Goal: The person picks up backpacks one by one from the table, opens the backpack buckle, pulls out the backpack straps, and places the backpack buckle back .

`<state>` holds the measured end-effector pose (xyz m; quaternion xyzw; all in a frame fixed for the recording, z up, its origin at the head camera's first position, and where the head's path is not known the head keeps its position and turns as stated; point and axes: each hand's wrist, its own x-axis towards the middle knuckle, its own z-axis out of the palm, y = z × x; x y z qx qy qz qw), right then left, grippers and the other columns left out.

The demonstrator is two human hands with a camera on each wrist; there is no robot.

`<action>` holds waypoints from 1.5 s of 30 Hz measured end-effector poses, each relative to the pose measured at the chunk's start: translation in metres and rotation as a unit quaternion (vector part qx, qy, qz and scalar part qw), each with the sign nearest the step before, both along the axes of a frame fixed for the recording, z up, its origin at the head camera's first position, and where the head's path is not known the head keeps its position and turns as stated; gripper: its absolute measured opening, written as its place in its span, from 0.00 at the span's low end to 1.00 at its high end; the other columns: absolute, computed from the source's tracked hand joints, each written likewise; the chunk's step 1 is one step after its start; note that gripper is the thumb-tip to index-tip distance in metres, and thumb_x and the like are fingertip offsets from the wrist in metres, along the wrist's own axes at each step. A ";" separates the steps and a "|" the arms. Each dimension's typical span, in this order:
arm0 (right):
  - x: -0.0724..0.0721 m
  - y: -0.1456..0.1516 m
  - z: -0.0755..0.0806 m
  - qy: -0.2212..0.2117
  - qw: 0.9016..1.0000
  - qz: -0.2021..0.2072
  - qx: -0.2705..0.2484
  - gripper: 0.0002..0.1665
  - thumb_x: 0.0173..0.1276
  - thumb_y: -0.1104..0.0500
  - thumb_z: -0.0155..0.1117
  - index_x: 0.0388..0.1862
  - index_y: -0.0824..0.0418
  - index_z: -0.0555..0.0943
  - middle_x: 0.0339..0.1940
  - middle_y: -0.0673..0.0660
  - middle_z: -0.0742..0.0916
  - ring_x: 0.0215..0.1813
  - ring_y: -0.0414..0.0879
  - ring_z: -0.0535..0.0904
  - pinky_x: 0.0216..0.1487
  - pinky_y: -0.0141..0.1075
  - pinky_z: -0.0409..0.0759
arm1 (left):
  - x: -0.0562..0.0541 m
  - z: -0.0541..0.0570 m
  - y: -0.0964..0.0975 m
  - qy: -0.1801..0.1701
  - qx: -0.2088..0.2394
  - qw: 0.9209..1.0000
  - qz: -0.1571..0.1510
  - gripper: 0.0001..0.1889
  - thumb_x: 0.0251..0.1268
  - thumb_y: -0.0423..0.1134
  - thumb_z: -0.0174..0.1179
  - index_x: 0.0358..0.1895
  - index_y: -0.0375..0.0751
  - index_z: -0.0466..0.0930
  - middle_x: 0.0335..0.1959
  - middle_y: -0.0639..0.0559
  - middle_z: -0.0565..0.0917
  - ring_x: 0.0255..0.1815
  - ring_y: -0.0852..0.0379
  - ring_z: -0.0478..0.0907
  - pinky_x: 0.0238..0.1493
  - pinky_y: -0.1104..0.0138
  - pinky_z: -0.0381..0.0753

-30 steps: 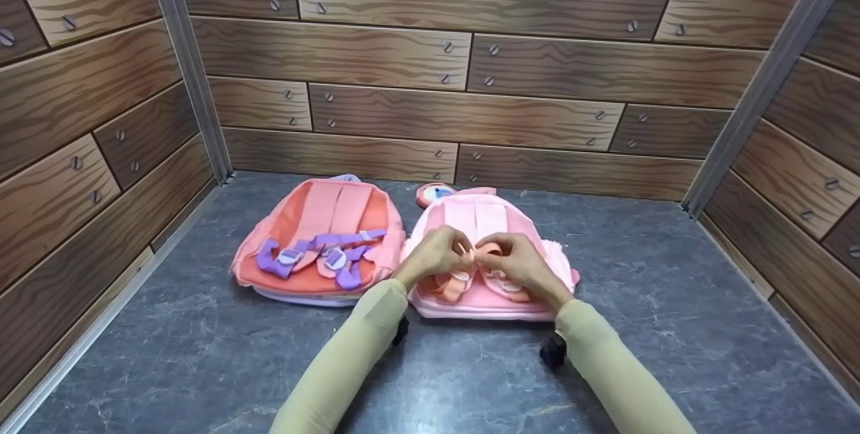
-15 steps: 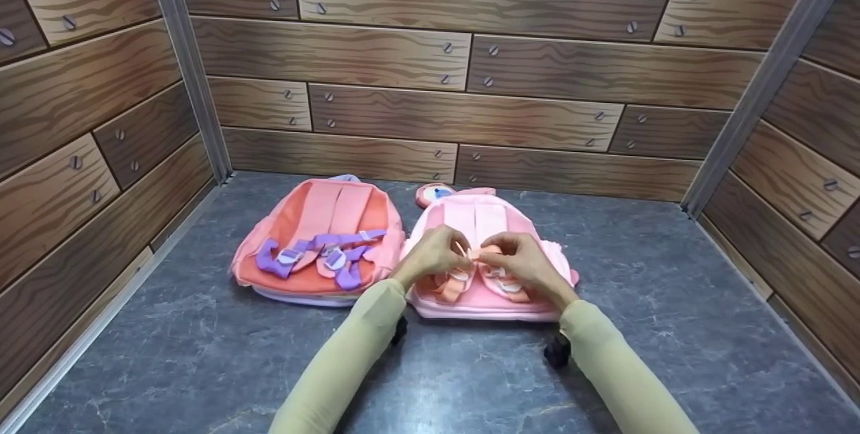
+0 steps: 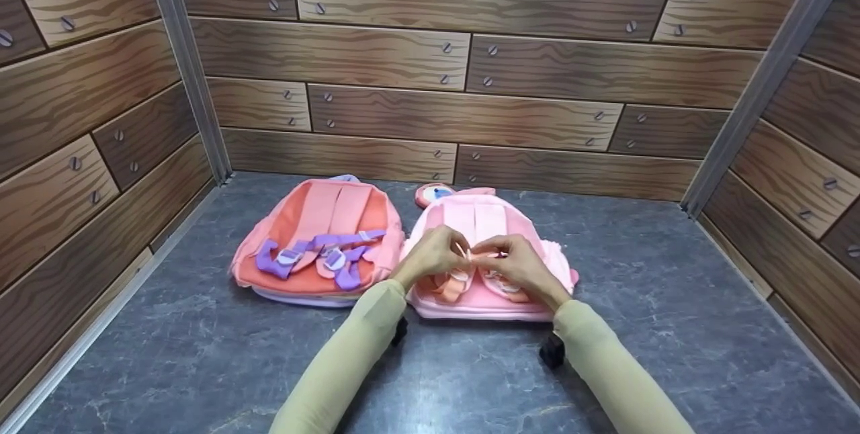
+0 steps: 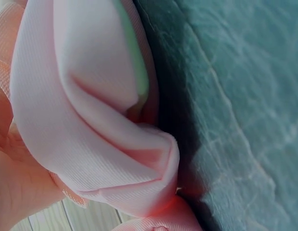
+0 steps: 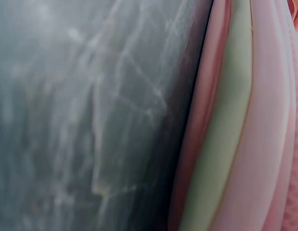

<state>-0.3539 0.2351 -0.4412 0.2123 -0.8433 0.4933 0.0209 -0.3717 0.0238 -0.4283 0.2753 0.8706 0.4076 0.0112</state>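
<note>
A light pink backpack (image 3: 494,212) lies back side up on the dark table, with orange straps (image 3: 449,288) and pale buckles across its lower half. Over its middle, my left hand (image 3: 433,252) pinches a thin pale piece attached to the orange webbing. Facing it, my right hand (image 3: 521,265) pinches the webbing's other side, the fingertips of both hands nearly meeting. The fingers hide most of the held part. In the left wrist view the bag's pink side (image 4: 91,134) covers much of the hand. The right wrist view has the bag's layered edge (image 5: 259,120) but no fingers.
Left of the pink bag lies a coral backpack (image 3: 336,209) with purple straps (image 3: 346,239). Behind the pink bag, a round coral piece with an eye design (image 3: 435,193) pokes out. Wood-patterned walls (image 3: 463,58) enclose the marbled table (image 3: 201,367) at the back and sides.
My right hand shifts slightly right, then back left toward the left fingertips. The orange webbing seen at its fingers earlier is now mostly hidden. My left hand and both bags stay put.
</note>
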 end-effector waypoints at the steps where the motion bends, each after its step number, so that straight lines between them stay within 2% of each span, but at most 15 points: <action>1: 0.000 0.000 0.000 0.002 1.000 -0.002 0.000 0.13 0.67 0.64 0.77 0.49 0.69 0.90 0.46 0.61 0.92 0.42 0.40 0.83 0.40 0.26 0.79 | 0.000 0.000 0.000 -0.001 0.001 1.000 0.000 0.09 0.56 0.32 0.75 0.41 0.35 0.91 0.32 0.46 0.89 0.28 0.65 0.76 0.31 0.73 0.75; 4: -0.001 0.001 -0.001 0.001 1.000 -0.009 -0.005 0.11 0.68 0.65 0.76 0.47 0.69 0.91 0.44 0.61 0.92 0.42 0.40 0.84 0.43 0.26 0.79 | 0.001 0.001 0.000 -0.003 0.003 1.000 -0.001 0.10 0.55 0.32 0.75 0.41 0.35 0.91 0.33 0.46 0.90 0.28 0.65 0.77 0.31 0.73 0.76; 8: -0.001 0.003 -0.001 -0.010 1.000 -0.014 -0.018 0.11 0.69 0.63 0.76 0.46 0.69 0.91 0.42 0.60 0.92 0.38 0.38 0.84 0.41 0.27 0.80 | 0.001 0.001 0.000 -0.007 0.002 1.000 0.002 0.10 0.55 0.33 0.76 0.41 0.36 0.92 0.34 0.46 0.91 0.29 0.65 0.78 0.31 0.73 0.76; 14: 0.000 0.006 -0.001 -0.034 0.997 -0.022 -0.070 0.09 0.71 0.65 0.73 0.44 0.71 0.90 0.39 0.56 0.92 0.36 0.37 0.84 0.38 0.27 0.81 | 0.000 -0.001 -0.001 -0.013 0.007 1.000 0.012 0.09 0.56 0.34 0.78 0.39 0.37 0.92 0.33 0.49 0.90 0.30 0.65 0.78 0.34 0.73 0.76; 20: -0.002 0.008 -0.001 -0.023 0.994 -0.048 -0.095 0.10 0.72 0.66 0.72 0.45 0.75 0.88 0.37 0.54 0.91 0.39 0.37 0.82 0.43 0.28 0.79 | 0.000 -0.001 -0.001 -0.019 0.011 1.000 0.017 0.09 0.55 0.34 0.78 0.39 0.37 0.92 0.28 0.53 0.88 0.27 0.65 0.77 0.31 0.73 0.75; 26: -0.003 0.010 0.001 -0.007 0.992 -0.081 -0.095 0.11 0.73 0.61 0.73 0.43 0.72 0.89 0.37 0.56 0.90 0.41 0.41 0.82 0.44 0.29 0.79 | 0.000 -0.001 0.000 -0.017 0.009 1.000 0.016 0.08 0.56 0.34 0.78 0.38 0.37 0.91 0.26 0.56 0.85 0.26 0.65 0.75 0.29 0.73 0.73; 30: -0.003 0.011 0.004 0.006 0.991 -0.097 -0.092 0.12 0.74 0.59 0.73 0.44 0.70 0.89 0.36 0.57 0.90 0.42 0.47 0.85 0.44 0.32 0.82 | 0.000 -0.001 0.000 -0.018 0.011 1.000 0.014 0.08 0.56 0.34 0.78 0.38 0.36 0.91 0.25 0.56 0.85 0.26 0.66 0.75 0.29 0.73 0.73; 33: -0.004 0.014 0.006 0.019 0.991 -0.103 -0.084 0.13 0.76 0.60 0.71 0.48 0.71 0.88 0.37 0.60 0.91 0.41 0.49 0.86 0.43 0.34 0.83 | 0.001 -0.001 0.000 -0.018 0.010 1.000 0.015 0.09 0.56 0.34 0.78 0.38 0.36 0.91 0.26 0.56 0.85 0.26 0.66 0.75 0.29 0.74 0.73; 39: -0.007 0.022 0.006 0.032 0.992 -0.103 -0.065 0.18 0.77 0.66 0.66 0.61 0.75 0.82 0.42 0.69 0.91 0.40 0.48 0.89 0.40 0.30 0.84 | 0.001 0.000 -0.001 -0.019 0.016 1.000 0.016 0.08 0.55 0.33 0.78 0.37 0.36 0.91 0.27 0.54 0.86 0.27 0.65 0.76 0.31 0.73 0.73; 45: -0.007 0.028 0.006 0.032 0.993 -0.102 -0.058 0.18 0.80 0.65 0.62 0.62 0.76 0.81 0.46 0.73 0.89 0.40 0.55 0.90 0.37 0.33 0.86 | 0.001 -0.001 0.000 -0.022 0.018 0.999 0.015 0.08 0.55 0.33 0.78 0.37 0.36 0.91 0.29 0.55 0.87 0.28 0.66 0.75 0.32 0.73 0.73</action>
